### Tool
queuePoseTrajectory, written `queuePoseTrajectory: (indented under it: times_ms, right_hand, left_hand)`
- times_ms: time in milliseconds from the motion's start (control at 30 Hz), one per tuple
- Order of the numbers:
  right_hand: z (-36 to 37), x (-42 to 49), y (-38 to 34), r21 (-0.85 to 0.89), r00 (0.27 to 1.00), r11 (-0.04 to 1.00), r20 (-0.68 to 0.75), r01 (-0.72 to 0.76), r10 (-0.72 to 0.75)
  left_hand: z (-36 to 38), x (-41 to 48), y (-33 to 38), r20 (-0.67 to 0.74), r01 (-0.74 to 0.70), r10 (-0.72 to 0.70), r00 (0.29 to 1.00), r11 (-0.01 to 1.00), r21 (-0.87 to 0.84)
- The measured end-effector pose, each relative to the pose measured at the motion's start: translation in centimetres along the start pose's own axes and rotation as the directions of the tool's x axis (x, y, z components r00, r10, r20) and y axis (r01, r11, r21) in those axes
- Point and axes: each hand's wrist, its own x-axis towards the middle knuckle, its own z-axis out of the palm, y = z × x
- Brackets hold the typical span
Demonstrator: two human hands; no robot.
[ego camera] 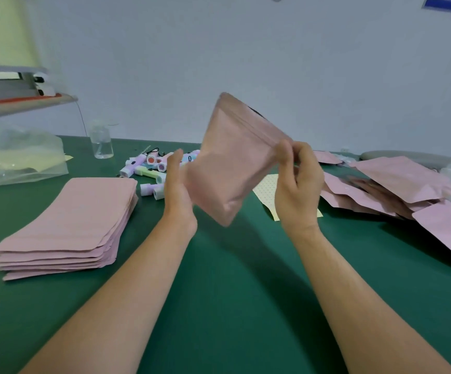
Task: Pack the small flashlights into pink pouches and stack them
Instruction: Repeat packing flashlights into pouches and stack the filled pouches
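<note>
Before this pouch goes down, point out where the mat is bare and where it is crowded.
Bare: the green mat between the forearms, under the held pouch; also the near corners, in front of the flat pouch stack and the loose pouch pile. Crowded: the far middle with the flashlights and yellow sheet.

A green table point(232, 279) carries a neat stack of flat pink pouches point(67, 225) at left, a clear plastic bag point(16, 157) and clear bottle point(101, 143) behind it, small flashlights point(151, 171) heaped mid-back, a yellow dotted sheet point(266, 188), and loose pink pouches point(397, 190) piled at right
</note>
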Motion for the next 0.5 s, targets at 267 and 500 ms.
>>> queuePoseTrajectory:
  times_ms: [267, 500]
  right_hand:
    - [-0.7, 0.5, 1.5, -0.132, 0.972, 0.970, 0.083, -0.206, 0.218]
    - [-1.3, 1.1, 3.6, -0.272, 0.927, 0.905, 0.099, -0.326, 0.363]
  left_hand:
    - [0.2, -0.2, -0.2, 0.077, -0.050, 0.021, 0.997, 0.913, 0.404]
    - [-0.8, 0.2, -0.6, 0.202, -0.100, -0.058, 0.978, 0.716, 0.691]
